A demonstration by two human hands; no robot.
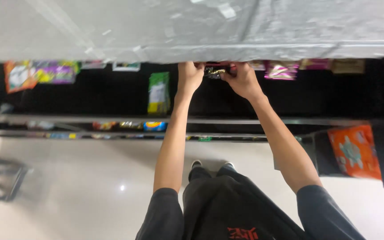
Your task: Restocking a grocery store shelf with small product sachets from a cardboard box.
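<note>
Both my arms reach forward to a dark shelf unit, just under its grey top board (192,31). My left hand (189,76) and my right hand (242,80) both grip a small dark packet with gold print (215,71) held between them. The board's edge hides the packet's upper part and my fingertips. A green and yellow packet (158,93) hangs just left of my left hand. A purple and silver packet (281,70) hangs right of my right hand.
Colourful packets (38,73) hang at the far left of the shelf. An orange packet (354,151) sits low on the right. Lower metal shelf rails (90,120) hold more small goods. A black stool frame (1,180) stands on the pale glossy floor at left.
</note>
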